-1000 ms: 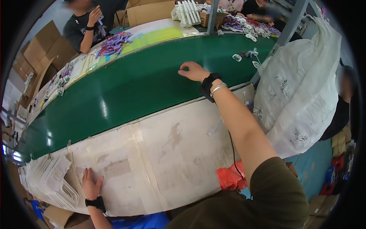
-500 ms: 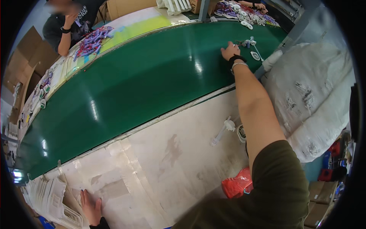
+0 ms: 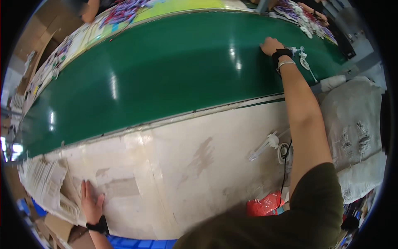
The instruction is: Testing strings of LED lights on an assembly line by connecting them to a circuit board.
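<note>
A green conveyor belt (image 3: 166, 79) sweeps across a workshop, fronted by a pale worktable (image 3: 232, 166) patched with clear tape. A bulging white sack (image 3: 348, 141) slumps at the right, while a stack of white plastic frames (image 3: 45, 182) leans at the table's left end; across the belt lies a heap of purple pieces (image 3: 126, 11). The worker's right hand (image 3: 271, 45), banded in black, reaches over the far part of the belt with fingers curled; whether anything is inside them cannot be told. The left hand (image 3: 92, 206) rests flat on the table beside the frames, fingers extended, gripping nothing. A crumpled red bag (image 3: 264, 204) sits at the near edge. Smallest are the white parts: a loose cluster (image 3: 304, 60) on the belt just beside the right wrist, a stemmed piece (image 3: 269, 143) and a round piece (image 3: 283, 150) on the table. Work appears early: two pieces lie tableside, unheld, the belt cluster not yet gathered.
</note>
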Motion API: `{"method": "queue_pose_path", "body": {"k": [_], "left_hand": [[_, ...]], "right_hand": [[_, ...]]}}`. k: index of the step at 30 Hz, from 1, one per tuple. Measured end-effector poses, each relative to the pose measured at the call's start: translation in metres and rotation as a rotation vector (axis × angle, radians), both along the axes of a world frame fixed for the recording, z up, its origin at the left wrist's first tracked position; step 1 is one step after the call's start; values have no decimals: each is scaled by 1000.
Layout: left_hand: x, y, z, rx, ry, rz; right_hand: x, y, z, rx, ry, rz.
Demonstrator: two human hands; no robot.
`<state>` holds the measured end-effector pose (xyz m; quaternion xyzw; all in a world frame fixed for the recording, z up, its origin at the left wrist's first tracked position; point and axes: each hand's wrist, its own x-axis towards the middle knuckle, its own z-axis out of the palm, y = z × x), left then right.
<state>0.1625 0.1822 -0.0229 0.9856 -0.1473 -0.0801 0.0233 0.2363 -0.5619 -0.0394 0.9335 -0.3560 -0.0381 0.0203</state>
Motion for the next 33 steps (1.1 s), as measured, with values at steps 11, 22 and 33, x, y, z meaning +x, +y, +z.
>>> {"method": "queue_pose_path", "body": {"k": [11, 22, 33], "left_hand": [[3, -5, -5, -40, -79, -23], [1, -7, -1, -99, -66, -3], [49, -122, 24, -524, -63, -130]], "right_hand": [[25, 270, 48, 649, -145, 1136], [-127, 362, 169, 898, -360, 1762], [-147, 365, 166, 804, -565, 1762]]}}
